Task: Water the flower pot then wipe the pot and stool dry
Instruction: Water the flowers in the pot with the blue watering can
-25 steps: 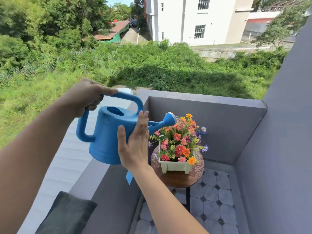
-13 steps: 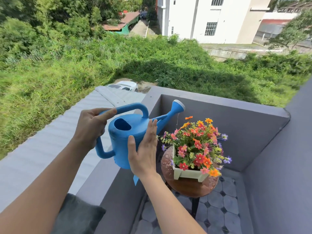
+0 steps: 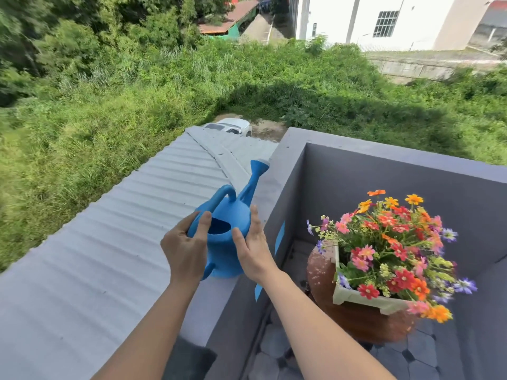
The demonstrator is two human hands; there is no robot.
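Observation:
A blue watering can stands upright on the grey ledge of the balcony wall, its spout pointing up and away. My left hand rests on its left side, thumb on the rim of the fill hole. My right hand lies flat against its right side. To the right, a white square flower pot full of red, pink and orange flowers sits on a round brown stool whose top shows wet spots.
A dark grey cloth lies on the ledge near the bottom edge. The grey balcony walls enclose a tiled floor. A corrugated roof slopes beyond the ledge, with grass below.
The watering can has swung left, away from the flowers, and come down upright onto the ledge. My left hand has moved from the handle to the can's side.

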